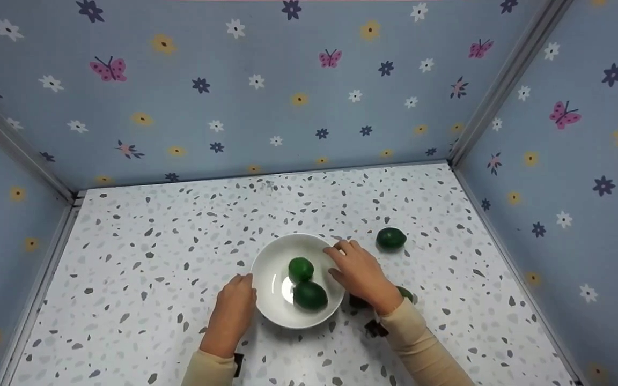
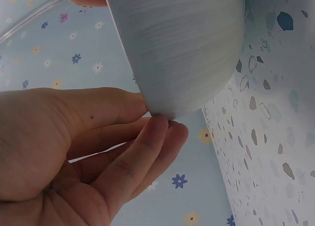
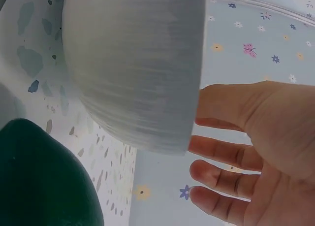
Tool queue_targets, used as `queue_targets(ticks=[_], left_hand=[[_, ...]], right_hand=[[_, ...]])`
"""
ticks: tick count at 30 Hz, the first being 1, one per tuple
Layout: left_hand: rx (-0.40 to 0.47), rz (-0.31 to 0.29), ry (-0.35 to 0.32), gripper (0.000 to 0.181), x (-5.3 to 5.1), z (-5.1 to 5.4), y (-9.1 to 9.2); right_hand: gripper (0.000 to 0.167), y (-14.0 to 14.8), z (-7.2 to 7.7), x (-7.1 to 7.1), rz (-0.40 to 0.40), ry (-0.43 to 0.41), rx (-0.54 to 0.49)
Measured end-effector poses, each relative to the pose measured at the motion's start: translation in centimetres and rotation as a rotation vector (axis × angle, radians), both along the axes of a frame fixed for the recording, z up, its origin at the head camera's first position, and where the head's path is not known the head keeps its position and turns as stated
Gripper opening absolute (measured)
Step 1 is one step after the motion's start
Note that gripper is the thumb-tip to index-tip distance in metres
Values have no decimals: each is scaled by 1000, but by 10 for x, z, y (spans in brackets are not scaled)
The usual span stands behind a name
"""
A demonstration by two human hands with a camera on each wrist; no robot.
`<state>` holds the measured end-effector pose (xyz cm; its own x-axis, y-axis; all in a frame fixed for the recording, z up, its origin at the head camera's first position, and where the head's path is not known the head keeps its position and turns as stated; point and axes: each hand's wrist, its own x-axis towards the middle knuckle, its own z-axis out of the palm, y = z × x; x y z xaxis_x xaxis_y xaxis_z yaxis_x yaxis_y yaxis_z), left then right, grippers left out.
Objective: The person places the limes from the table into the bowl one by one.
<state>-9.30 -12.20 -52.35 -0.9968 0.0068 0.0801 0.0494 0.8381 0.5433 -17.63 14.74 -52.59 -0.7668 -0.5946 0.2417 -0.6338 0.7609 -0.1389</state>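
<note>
A white bowl stands on the speckled table, holding a round green fruit and a larger dark green oval one. With thumb and fingertips, my left hand pinches the bowl's left rim; the left wrist view shows this grip from the side. Over the right rim reaches my right hand, its fingers loosely spread and nothing held. In the right wrist view its thumb lies behind the bowl's rim, and whether it touches is unclear.
Another dark green fruit lies right of the bowl. Partly hidden beneath the right wrist are a green fruit and a dark green one. Blue flowered panels border the table at the back and sides.
</note>
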Motion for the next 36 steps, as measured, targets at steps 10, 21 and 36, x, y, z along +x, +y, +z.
queue_targets(ticks=[10,21,36], left_hand=[[-2,-2,-3,23,0,-1,-1],[-4,-15,49,22,0,-3,-1],[-19,-26,88,19,-1,-5,-1]], right_hand=[[43,13,5,-4,-17,20,-23],[46,47,10,-15,-43,91,-66],[47,101,4,-27,-213,-13,-108]])
